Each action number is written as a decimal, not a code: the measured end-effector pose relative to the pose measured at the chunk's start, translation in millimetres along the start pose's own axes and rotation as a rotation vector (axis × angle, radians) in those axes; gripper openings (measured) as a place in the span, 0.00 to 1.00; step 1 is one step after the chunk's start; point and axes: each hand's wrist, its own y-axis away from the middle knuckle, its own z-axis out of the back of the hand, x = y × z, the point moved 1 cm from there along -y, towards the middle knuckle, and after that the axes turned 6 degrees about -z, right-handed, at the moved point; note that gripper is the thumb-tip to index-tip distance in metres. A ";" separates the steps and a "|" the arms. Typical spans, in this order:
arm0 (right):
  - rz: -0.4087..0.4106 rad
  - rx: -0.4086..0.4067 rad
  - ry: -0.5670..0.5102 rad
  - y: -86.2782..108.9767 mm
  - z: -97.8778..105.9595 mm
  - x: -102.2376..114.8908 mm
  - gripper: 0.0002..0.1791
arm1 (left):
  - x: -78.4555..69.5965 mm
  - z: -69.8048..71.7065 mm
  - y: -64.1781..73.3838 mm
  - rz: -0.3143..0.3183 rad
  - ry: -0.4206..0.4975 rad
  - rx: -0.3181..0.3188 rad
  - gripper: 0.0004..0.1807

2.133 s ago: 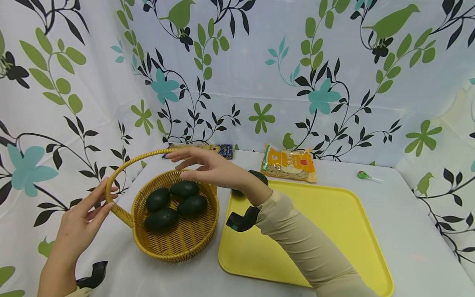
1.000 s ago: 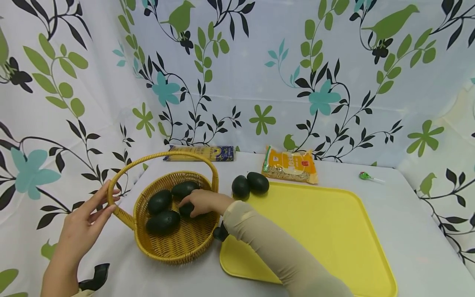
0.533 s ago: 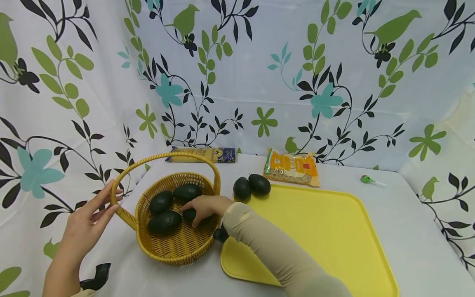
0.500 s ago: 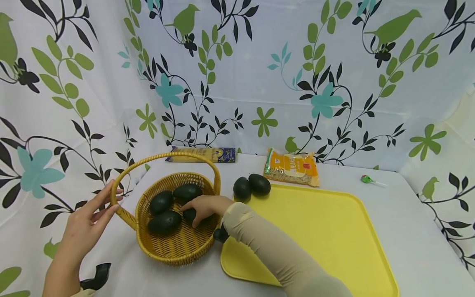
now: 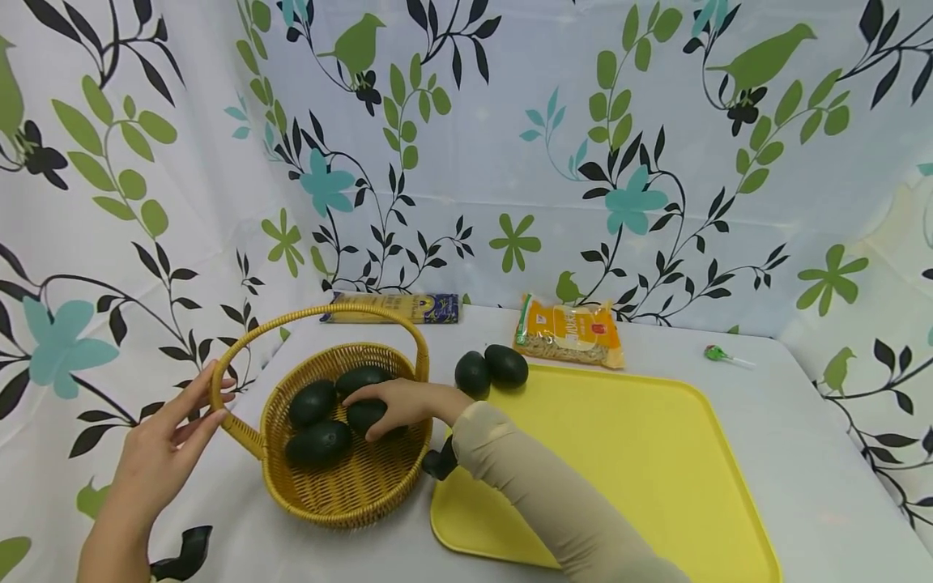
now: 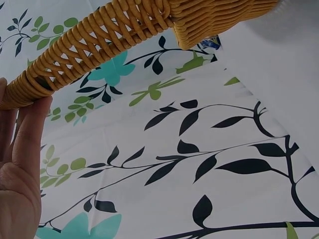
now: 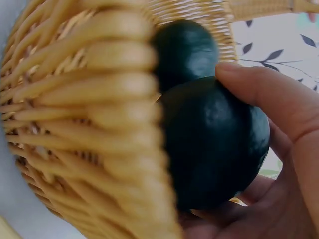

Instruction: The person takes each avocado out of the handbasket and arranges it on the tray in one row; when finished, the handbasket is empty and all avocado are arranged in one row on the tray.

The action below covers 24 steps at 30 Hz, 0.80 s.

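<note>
A round yellow wicker basket [image 5: 342, 498] stands tilted toward me on the left, several dark green avocados lying inside. My left hand [image 5: 162, 449] holds the side of its tall handle [image 5: 321, 312] between fingers and thumb; the left wrist view shows the fingers at the woven handle [image 6: 82, 47]. Inside the basket, on its right side, my right hand [image 5: 404, 405] grips one avocado [image 5: 363, 416]. In the right wrist view thumb and fingers curl round that avocado [image 7: 214, 144], with another avocado [image 7: 185, 55] behind it. The basket wall hides part of the held one.
Right of the basket lies a yellow tray [image 5: 619, 453], two avocados [image 5: 506, 366] at its far left corner. Along the back are a blue-and-yellow packet [image 5: 394, 308], an orange bag of grain-like food [image 5: 568, 332] and a green lollipop [image 5: 717, 353]. A patterned cloth hangs behind.
My right hand has come down from above the basket and taken hold of an avocado inside, which now looks slightly raised. My left hand has stayed on the handle.
</note>
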 end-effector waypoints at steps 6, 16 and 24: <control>0.063 -0.072 -0.134 24.1 12.4 -7.0 0.35 | -0.3 -1.0 -0.9 -0.011 0.012 -0.013 0.39; 0.100 -0.145 -0.233 71.3 21.9 -21.5 0.35 | -0.9 -0.3 0.9 0.005 -0.005 -0.006 0.39; 0.100 -0.172 -0.234 88.0 29.6 -24.5 0.35 | -2.4 -1.2 1.0 0.031 -0.015 0.003 0.38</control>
